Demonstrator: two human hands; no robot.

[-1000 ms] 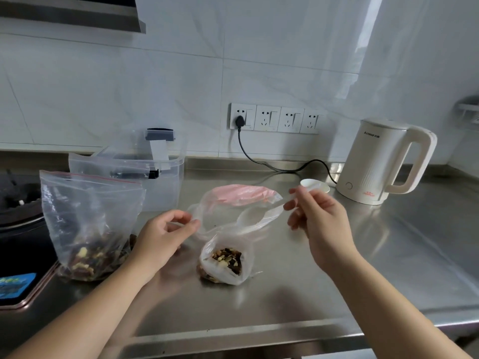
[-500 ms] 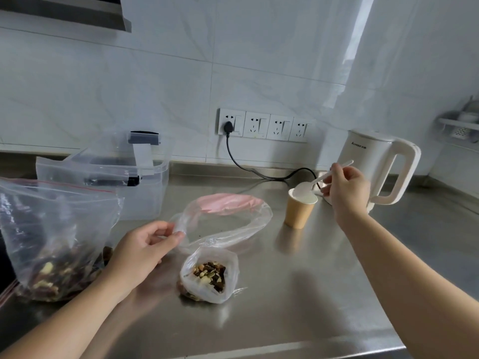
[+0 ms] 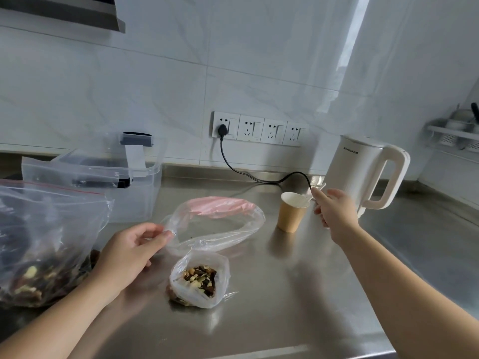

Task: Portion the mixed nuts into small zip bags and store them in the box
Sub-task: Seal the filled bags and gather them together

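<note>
Since a moment earlier, the right hand (image 3: 334, 212) had lowered the white plastic spoon (image 3: 309, 196) into the paper cup (image 3: 293, 212), pinching its handle. Left hand (image 3: 129, 251) pinched the crinkly clear zip bag (image 3: 207, 229); nuts (image 3: 199, 279) filled its rounded bottom on the steel tabletop (image 3: 298, 294).

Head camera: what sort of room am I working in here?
Most likely a home kitchen. A stainless steel counter runs along a white tiled wall with a row of sockets, an electric kettle stands at the back, and a dish rack hangs at far right.
</note>
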